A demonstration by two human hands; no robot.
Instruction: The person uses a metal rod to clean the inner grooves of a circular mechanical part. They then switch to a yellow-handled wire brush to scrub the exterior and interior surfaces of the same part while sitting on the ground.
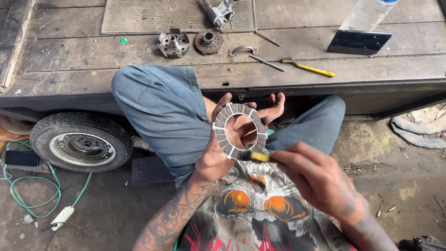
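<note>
My left hand (pixel 214 155) holds up a grey ring-shaped friction plate (pixel 222 124) with segmented pads, in front of my lap. My right hand (pixel 316 179) grips a small tool with a yellow handle (pixel 258 156), its end touching the lower edge of the plate. The tool is blurred. I sit cross-legged in blue jeans, bare foot (pixel 274 107) behind the plate.
A wooden cart deck (pixel 93 56) lies ahead with a clutch basket (pixel 173 43), a geared hub (pixel 209 42), a yellow wire brush (pixel 309 68), a metal rod (pixel 266 62), a phone (pixel 358 42) and a plastic bottle (pixel 367 14). A small wheel (pixel 81 142) and green cable (pixel 28 195) are at left.
</note>
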